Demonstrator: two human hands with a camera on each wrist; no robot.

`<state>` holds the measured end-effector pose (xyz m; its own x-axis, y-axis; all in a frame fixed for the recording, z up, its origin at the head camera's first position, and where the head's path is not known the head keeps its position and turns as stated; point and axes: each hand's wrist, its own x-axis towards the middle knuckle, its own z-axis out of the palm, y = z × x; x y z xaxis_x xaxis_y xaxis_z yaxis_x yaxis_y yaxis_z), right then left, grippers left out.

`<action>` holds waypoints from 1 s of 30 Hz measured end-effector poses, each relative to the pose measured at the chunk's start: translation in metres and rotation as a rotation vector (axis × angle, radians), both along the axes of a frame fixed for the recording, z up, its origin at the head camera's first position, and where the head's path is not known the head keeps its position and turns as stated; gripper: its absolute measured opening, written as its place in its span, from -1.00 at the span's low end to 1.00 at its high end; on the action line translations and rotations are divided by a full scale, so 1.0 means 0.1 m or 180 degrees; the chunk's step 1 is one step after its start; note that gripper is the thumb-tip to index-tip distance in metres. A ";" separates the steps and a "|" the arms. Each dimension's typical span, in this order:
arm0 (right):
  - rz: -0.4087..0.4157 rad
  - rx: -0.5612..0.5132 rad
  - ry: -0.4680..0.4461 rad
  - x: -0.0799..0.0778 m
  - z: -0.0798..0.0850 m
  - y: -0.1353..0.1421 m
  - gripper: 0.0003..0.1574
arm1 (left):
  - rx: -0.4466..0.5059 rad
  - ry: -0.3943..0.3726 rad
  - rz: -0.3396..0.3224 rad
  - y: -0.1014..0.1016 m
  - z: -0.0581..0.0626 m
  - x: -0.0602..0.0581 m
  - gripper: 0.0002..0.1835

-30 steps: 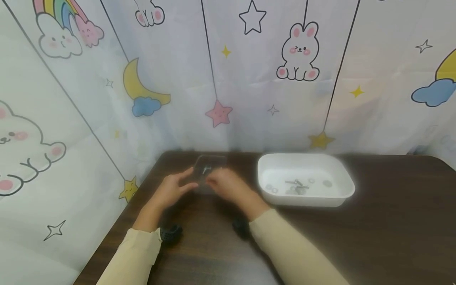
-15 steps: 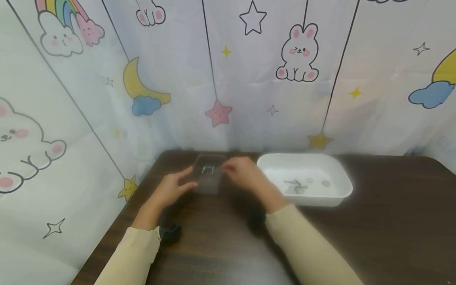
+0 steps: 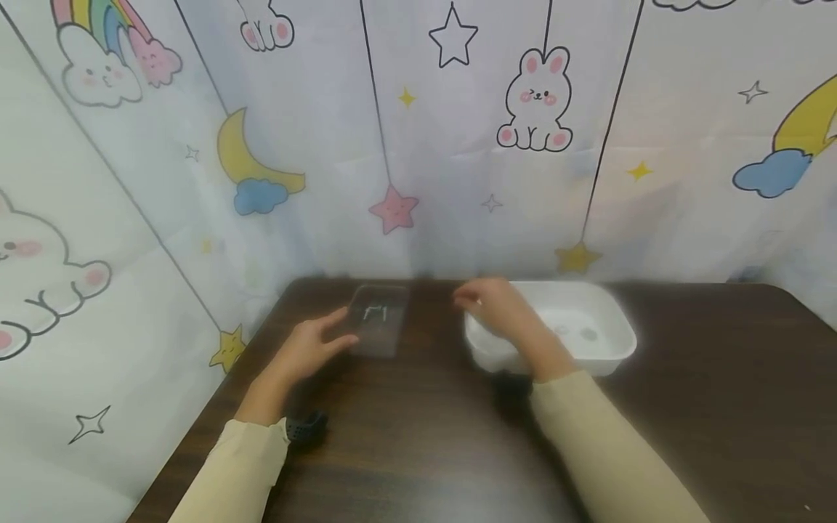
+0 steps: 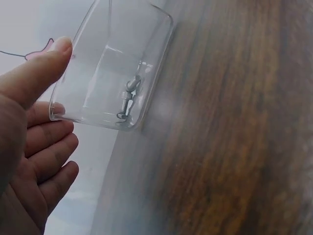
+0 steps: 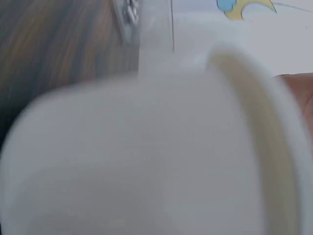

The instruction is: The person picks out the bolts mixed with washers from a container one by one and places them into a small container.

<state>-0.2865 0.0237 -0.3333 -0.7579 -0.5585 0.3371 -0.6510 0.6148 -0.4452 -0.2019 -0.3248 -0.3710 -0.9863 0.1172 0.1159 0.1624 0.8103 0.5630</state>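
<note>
Resting at the left side of a clear box [image 3: 382, 343], the left hand [image 3: 309, 350] has its thumb and forefinger spread well apart at the box's edge, the other fingers loosely extended. The box stands near the back of the dark wooden bench [image 3: 425, 443], and small metal screws [image 4: 128, 98] lie inside it. The right hand [image 3: 498, 306] hangs over the left end of a white tub [image 3: 591, 301], fingers bent and drawn together; whether they pinch anything cannot be told. The tub sits on the bench to the right of the box, well apart from it, with pale round pieces [image 3: 588, 334] on its floor. Cream sleeves [image 3: 608, 436] cover both forearms, and behind the bench hangs a white curtain [image 3: 451, 152] printed with rabbits, stars, moons and clouds.
</note>
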 end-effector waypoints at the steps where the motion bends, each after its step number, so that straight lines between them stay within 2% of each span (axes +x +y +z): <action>1: -0.0016 0.0003 0.0033 -0.01 0.00 0.06 -0.77 | -0.0001 -0.0006 -0.0003 0.00 0.00 0.00 -0.15; 5: -0.0179 0.0083 -0.0079 -0.05 -0.02 0.30 -0.72 | 0.0030 -0.0073 0.0026 0.01 0.02 0.01 -0.13; 8: -0.0310 0.0173 -0.0202 -0.08 -0.05 0.47 -0.67 | 0.0031 -0.0038 0.0051 0.01 0.04 0.01 -0.12; 14: -0.0448 0.0175 -0.0397 -0.13 -0.12 0.71 -0.68 | -0.0105 0.0299 0.0046 0.11 0.08 0.00 -0.13; 18: -0.0584 0.0201 -0.0663 -0.15 -0.16 0.80 -0.73 | -0.0220 0.0589 -0.0114 0.33 0.15 0.00 -0.18; 22: -0.0764 0.0266 -0.0872 -0.18 -0.23 0.84 -0.72 | -0.0290 0.0802 -0.0380 0.59 0.19 0.03 -0.21; 26: -0.0899 0.0373 -0.0919 -0.20 -0.29 0.87 -0.72 | -0.0288 0.0904 -0.0585 0.84 0.19 0.02 -0.23; 30: -0.0994 0.0486 -0.1070 -0.20 -0.30 0.88 -0.73 | -0.0275 0.0854 -0.0750 1.08 0.17 -0.03 -0.23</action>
